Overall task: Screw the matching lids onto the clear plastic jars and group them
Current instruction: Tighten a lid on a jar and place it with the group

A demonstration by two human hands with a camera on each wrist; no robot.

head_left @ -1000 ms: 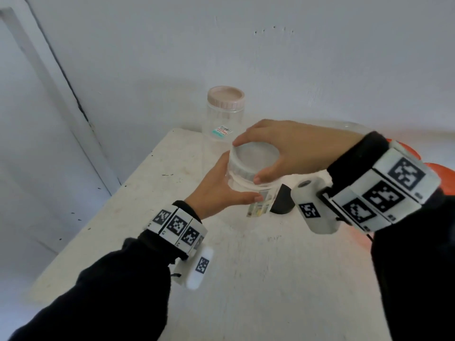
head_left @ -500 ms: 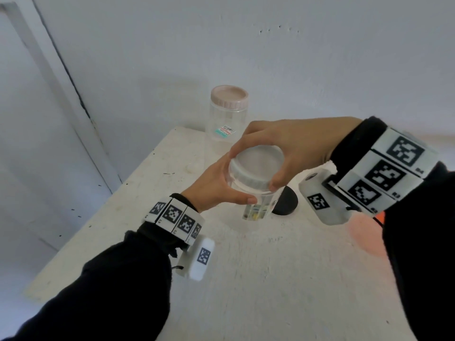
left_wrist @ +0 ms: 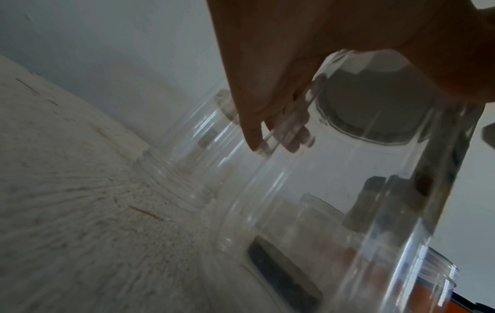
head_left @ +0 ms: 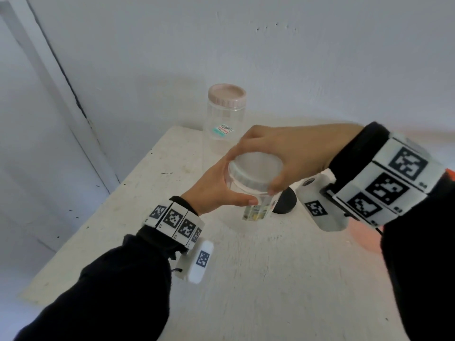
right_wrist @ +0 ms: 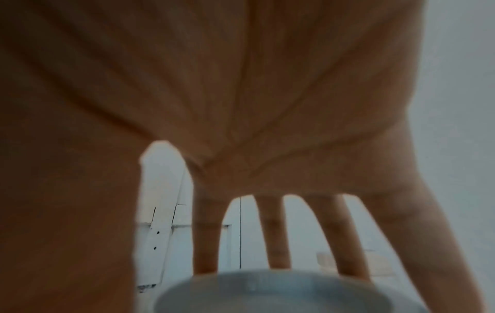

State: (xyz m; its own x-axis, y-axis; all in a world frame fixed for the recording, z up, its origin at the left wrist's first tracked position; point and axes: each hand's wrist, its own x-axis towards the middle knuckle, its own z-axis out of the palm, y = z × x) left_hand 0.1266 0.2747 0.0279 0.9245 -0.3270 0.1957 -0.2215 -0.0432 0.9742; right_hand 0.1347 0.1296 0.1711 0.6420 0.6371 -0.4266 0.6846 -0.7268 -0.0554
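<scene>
over table (head_left: 246,279), right hand (head_left: 283,153) grips lid (head_left: 254,172), left hand (head_left: 211,190) jar (head_left: 257,205).

You're in black long sleeves (head_left: 103,286) on both arms, cuffs bunched at the wrists. Your left hand (head_left: 209,190) and right hand (head_left: 290,153) are bare, no gloves or rings visible.

Left wrist: white band (head_left: 176,221) of flat square panels, each w/ a black-and-white fiducial marker. Under it hangs a white rounded cam pod (head_left: 199,262) w/ one more marker; a thin black cord loop sits by the cuff.

Right wrist: same kit, looks bigger since it's closer to the head cam. Blocky white band (head_left: 391,183), three markers showing, small black print at the panel corners. White pod (head_left: 320,205) below w/ a round lens port and its own marker.
</scene>
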